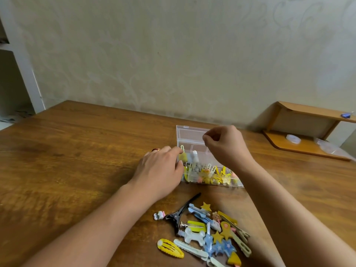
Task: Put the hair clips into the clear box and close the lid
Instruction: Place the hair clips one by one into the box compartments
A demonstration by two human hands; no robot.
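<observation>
Curled around the left end wall of the clear box (194,140), my left hand (160,170) steadies it on the wooden table (77,151). My right hand (224,144) hovers over the box with fingers bent and thumb meeting fingertips; whether it pinches anything I cannot tell. Lid (189,132) stands open at the far side; yellow and orange clips fill the near compartments. Loose hair clips (208,232) lie piled nearer me, among them a black alligator clip (179,213) and a yellow snap clip (170,248). A small wooden shelf (308,130) sits at far right.
</observation>
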